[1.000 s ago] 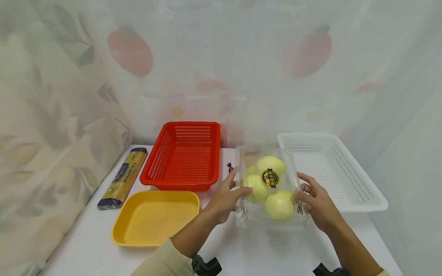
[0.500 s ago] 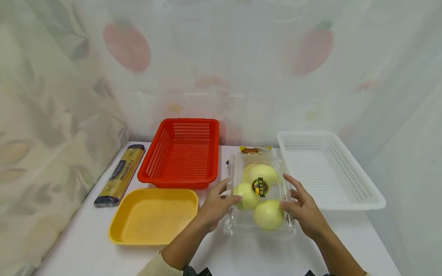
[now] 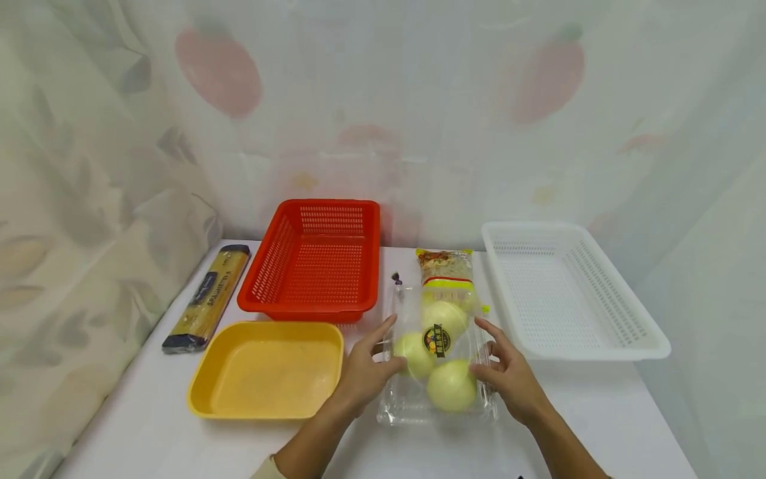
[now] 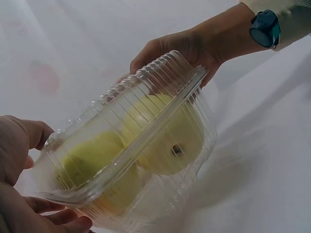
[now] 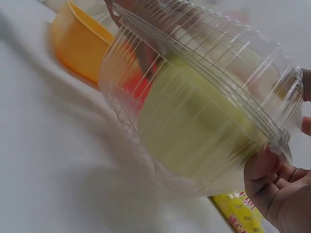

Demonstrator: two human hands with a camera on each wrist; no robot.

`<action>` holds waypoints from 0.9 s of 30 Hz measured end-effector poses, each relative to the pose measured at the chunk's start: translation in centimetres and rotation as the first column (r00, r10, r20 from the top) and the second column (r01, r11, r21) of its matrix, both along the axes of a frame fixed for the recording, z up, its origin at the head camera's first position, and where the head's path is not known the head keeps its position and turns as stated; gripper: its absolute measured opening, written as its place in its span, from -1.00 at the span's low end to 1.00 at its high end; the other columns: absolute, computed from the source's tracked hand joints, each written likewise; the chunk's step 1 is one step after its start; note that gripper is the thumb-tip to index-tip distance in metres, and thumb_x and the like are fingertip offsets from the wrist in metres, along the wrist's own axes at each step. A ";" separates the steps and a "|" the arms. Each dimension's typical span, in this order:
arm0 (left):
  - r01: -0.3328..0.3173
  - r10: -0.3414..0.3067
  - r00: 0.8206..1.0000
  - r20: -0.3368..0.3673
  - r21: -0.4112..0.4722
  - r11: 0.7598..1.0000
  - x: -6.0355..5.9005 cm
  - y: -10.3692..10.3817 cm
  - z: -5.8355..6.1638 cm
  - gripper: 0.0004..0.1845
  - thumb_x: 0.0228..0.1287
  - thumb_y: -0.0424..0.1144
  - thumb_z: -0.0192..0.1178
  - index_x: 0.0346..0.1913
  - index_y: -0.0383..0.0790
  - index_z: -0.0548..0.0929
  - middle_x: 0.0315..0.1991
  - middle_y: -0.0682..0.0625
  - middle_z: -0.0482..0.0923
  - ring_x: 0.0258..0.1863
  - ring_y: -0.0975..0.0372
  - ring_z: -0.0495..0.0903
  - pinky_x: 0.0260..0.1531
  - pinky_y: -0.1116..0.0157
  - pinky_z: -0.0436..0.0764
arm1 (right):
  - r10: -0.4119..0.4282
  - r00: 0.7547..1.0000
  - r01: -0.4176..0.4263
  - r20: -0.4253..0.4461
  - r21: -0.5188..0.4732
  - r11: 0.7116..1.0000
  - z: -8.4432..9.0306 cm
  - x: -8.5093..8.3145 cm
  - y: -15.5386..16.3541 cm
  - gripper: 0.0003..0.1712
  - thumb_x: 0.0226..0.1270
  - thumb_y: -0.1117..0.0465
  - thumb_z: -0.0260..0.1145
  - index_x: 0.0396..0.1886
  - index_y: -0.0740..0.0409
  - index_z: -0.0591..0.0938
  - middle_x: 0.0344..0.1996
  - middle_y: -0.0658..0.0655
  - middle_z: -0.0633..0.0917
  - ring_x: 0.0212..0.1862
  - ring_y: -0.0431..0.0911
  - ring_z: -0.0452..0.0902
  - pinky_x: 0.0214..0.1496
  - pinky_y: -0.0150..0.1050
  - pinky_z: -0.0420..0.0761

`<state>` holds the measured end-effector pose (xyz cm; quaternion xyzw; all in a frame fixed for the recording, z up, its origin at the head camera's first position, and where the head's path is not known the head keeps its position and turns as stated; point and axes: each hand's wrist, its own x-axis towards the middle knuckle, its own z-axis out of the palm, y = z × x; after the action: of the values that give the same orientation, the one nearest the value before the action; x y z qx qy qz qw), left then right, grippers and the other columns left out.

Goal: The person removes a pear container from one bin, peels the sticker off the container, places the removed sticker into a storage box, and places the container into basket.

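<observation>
My left hand [image 3: 362, 369] and right hand [image 3: 511, 379] grip a clear plastic clamshell box [image 3: 407, 414] by its two sides, thumbs towards the lid. Several pale yellow-green fruits [image 3: 451, 386] that look like apples lie inside; a dark end shows on one fruit [image 4: 163, 136] in the left wrist view. A round black label [image 3: 437, 340] is on the lid. Both wrist views show the box off the table, with a shadow under it. In the right wrist view, my right thumb and fingers [image 5: 286, 189] pinch its rim.
Behind the box lies a yellow-trimmed food packet [image 3: 445, 267], partly covered, beside a small purple-wrapped item [image 3: 397, 278]. A red basket [image 3: 248, 299], yellow tub [image 3: 203, 406] and spaghetti pack [image 3: 209, 296] are on the left. A white basket [image 3: 649, 339] stands on the right.
Both hands have brought the box leftward and nearer to me. The food packet behind it has come into view.
</observation>
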<state>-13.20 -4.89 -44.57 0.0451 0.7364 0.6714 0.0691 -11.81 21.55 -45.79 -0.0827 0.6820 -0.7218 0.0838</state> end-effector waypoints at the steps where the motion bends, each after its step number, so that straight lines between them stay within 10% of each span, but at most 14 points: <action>1: -0.003 0.003 1.000 0.001 -0.003 1.000 0.1 -0.1 -0.2 -0.21 0.04 -0.39 0.34 0.38 0.16 0.41 0.27 -0.21 0.36 0.10 -0.12 0.43 -0.23 0.14 0.63 | 0.001 1.000 -0.001 0.003 0.005 1.000 -0.2 0.0 -0.1 -0.07 0.18 0.51 0.26 0.51 0.07 0.11 -0.24 0.35 0.37 -0.45 -0.10 0.51 -0.52 -0.35 0.51; 27: -0.008 0.009 1.000 0.008 -0.128 0.992 1.3 -0.7 -3.6 -0.23 -0.04 -0.34 0.41 0.34 0.03 0.48 -0.14 -0.20 0.47 -0.36 0.11 0.41 -0.52 0.29 0.52 | -0.019 0.999 0.017 0.044 0.047 0.999 -4.4 0.5 -0.4 -0.17 0.15 0.46 0.33 0.43 0.10 0.28 -0.26 0.35 0.39 -0.49 -0.16 0.46 -0.52 -0.37 0.49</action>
<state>-11.90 -5.55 -48.21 0.0348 0.7780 0.6231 0.0722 -11.28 21.13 -50.24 -0.0584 0.6974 -0.7081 0.0943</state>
